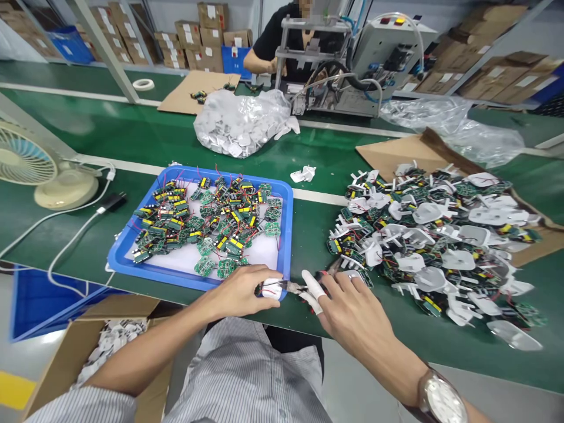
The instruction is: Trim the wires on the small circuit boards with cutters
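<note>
Near the front edge of the table my left hand [242, 289] is closed on a small white plastic piece [272, 288], with thin dark and red wires showing at it. My right hand [359, 311], with white covers on two fingers, grips a pair of pliers [294, 287] with red showing at the handles. The pliers' jaws point left and meet the piece or its wires; the exact contact is too small to tell. Just behind my left hand stands a blue tray [288, 235] of green circuit boards [227, 269]. Right of my right hand lies a heap of white plastic pieces joined to boards [429, 279].
A clear bag of white pieces [242, 126] lies beyond the tray, and a few loose white pieces [303, 174] beside it. At left are a fan [66, 185] and cables. Across the table a person [268, 44] sits behind a machine [374, 64]. A carton [57, 367] stands below left.
</note>
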Motion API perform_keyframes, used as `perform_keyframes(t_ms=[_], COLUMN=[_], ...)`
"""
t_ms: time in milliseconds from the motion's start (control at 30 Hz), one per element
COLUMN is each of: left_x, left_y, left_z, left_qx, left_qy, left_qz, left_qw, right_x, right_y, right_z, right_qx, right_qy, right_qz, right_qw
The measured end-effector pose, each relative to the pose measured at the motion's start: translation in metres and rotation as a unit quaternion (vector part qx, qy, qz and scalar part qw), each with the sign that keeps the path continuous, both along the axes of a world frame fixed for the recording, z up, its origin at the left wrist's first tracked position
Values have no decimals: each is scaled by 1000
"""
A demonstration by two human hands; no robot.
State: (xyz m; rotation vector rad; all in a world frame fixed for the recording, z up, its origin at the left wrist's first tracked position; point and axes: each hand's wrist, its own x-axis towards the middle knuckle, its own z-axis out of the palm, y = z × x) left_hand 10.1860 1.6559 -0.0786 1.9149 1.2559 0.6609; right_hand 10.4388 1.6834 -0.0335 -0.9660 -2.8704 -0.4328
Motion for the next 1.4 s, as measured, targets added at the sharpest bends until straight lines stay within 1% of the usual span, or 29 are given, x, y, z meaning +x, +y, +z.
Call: perform_keyframes(t_ms=[133, 300, 400, 467, 533, 567, 633, 667, 700, 767, 800, 833, 867, 900, 933, 1000, 1033, 1067, 1100, 1133, 1167, 1233, 1300, 1400], left_x=[0, -1, -2, -3, -3, -3, -3, -3, -2, -2, -1, -1, -1, -1, -1, -2, -2, -1, -1, -1, 0, 1, 1, 1], left_y=[-1, -1, 0, 0, 0, 0, 1, 1, 1, 2, 2, 2, 2, 1, 0, -1, -1, -2, -2, -2, -2, -2, -2, -3], left_z=[-1, -4, -5, -5, -3, -3, -1, -1, -1, -1, -1, -1, -1, -1, 0, 0, 0, -1, -1, -1, -2, -2, -3, -3], left_qx=[11, 20, 33, 40, 44, 45, 49, 51, 54, 60, 63, 65, 66, 66, 67, 72, 76, 79, 81, 81, 81, 80, 79, 83], left_qy=[-6, -6, -7, -10, -13, -15, -21, -24, -28, -36, -39, -40, -38, -34, -31, -29, -30, -32, -33, -33, -34, -36, -40, -43], left_qz=[-9, -24, -35, -43, -52, -57, -68, -70, -69, -55, -44, -32, -20, -9, 2, 20, 25, 28, 30, 32, 35, 44, 52, 57], left_qw=[1000, 999, 999, 998, 998, 997, 996, 996, 996, 996, 996, 997, 997, 997, 997, 997, 996, 996, 996, 996, 996, 995, 995, 994], right_x=[7, 18, 20, 21, 21, 20, 18, 16, 14, 10, 8, 6, 6, 6, 8, 13, 16, 19, 21, 22, 23, 21, 18, 13], right_y=[3, 7, 8, 7, 7, 6, 5, 5, 4, 1, 0, 0, -1, 0, 1, 2, 3, 3, 2, 0, -2, -8, -13, -17], right_z=[-8, -29, -36, -36, -35, -35, -34, -34, -34, -32, -30, -27, -24, -21, -18, -13, -11, -10, -9, -9, -9, -8, -8, -8], right_qx=[-25, -60, -94, -134, -197, -236, -328, -381, -438, -544, -578, -592, -587, -559, -513, -384, -314, -245, -185, -136, -98, -47, -19, 6], right_qy=[6, 59, 95, 118, 140, 154, 195, 223, 252, 301, 320, 339, 355, 368, 375, 357, 328, 292, 254, 216, 182, 132, 98, 74], right_qz=[5, 13, 9, 4, -9, -23, -57, -77, -95, -123, -135, -147, -157, -163, -163, -137, -112, -84, -57, -36, -23, -14, -15, -14], right_qw=[1000, 996, 991, 984, 970, 959, 923, 894, 857, 773, 738, 716, 711, 725, 754, 840, 884, 921, 948, 966, 978, 990, 995, 997])
